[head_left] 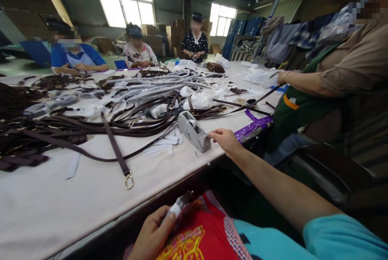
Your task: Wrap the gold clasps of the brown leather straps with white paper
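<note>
My left hand (156,229) is low in front of my red apron, closed around a coiled strap (182,202) in clear wrapping with a white paper band. A dark end of it pokes out past my fingers. At the table edge my right hand (226,141) is stretched out, thumb and fingertips pinched at the front end of a grey tape dispenser (194,131). The clear tape between those fingers is barely visible. White paper strips (165,142) lie just left of the dispenser. A dark brown strap (115,143) with a gold metal clasp (129,181) lies further left.
Piles of brown straps (145,128) and plastic-wrapped straps (157,86) cover much of the white table (100,203). Purple packaging (253,126) lies at the right edge. A co-worker in a green apron (291,110) stands close on the right; several people are across the table.
</note>
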Demonstrator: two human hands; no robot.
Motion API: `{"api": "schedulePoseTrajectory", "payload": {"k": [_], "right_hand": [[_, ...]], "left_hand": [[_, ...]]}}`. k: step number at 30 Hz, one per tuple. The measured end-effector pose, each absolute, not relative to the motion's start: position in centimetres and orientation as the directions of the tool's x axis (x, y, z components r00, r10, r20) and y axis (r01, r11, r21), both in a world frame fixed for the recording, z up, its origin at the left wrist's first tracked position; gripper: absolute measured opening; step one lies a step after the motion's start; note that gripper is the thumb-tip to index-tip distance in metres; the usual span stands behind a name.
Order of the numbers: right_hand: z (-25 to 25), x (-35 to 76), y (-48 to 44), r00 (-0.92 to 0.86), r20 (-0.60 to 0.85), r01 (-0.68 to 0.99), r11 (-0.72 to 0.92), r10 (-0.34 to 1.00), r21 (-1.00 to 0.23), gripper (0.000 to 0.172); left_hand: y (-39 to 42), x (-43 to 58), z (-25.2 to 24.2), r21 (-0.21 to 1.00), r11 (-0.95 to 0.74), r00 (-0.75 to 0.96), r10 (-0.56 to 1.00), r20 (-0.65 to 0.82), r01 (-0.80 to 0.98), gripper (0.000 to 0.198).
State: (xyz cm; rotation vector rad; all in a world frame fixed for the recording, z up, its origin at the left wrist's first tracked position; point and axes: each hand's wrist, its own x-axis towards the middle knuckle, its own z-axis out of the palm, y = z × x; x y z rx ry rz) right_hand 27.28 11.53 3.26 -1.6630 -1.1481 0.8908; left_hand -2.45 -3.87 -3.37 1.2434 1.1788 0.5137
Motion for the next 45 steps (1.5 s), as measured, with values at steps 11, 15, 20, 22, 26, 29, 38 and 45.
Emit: {"api": "schedulePoseTrajectory", "payload": {"k": [11,15,20,22,26,29,38,45], "right_hand": [[0.8,27.9,10.8,0.293,-0.114,0.384,-0.226,0.949,-0.895,0.009],[1.0,25.5,6.2,0.012,-0.191,0.342,-0.183,0.982,-0.922,0.017],[2.8,19.6,0.1,-0.463,-0.275,0.168,-0.221,0.843,-0.961,0.028],[2.8,17.9,-0.9,-0.477,-0.298,0.184,-0.238,0.827,-0.954,0.030],[1.9,16.5,-0.7,-0.385,-0.339,0.184,-0.289,0.858,-0.940,0.035],[1.3,16.3,-0.4,-0.361,-0.370,0.161,-0.334,0.856,-0.929,0.037],[-0.4,15.5,-0.8,-0.290,-0.467,0.014,-0.485,0.835,-0.875,0.037],[-1.0,15.8,-0.8,-0.322,-0.463,-0.029,-0.498,0.826,-0.867,0.035]], "left_hand": [[-4.4,-2.0,-1.4,0.949,0.173,0.373,0.889,-0.266,0.263,0.042],[-4.8,-2.1,-1.1,0.963,0.083,0.246,0.958,-0.148,0.257,0.034],[-4.5,-1.2,-1.2,0.895,-0.138,0.120,0.988,0.096,0.424,0.021],[-4.4,-0.9,-1.2,0.831,-0.272,0.118,0.962,0.246,0.486,0.015],[-4.0,-0.6,-1.1,0.640,-0.462,0.206,0.876,0.436,0.613,0.008],[-3.9,-0.8,-1.0,0.535,-0.501,0.257,0.847,0.466,0.680,0.005],[-4.0,-1.2,-1.8,0.375,-0.459,0.304,0.863,0.403,0.806,0.010],[-3.7,-1.1,-2.2,0.421,-0.450,0.273,0.867,0.417,0.788,0.009]]}}
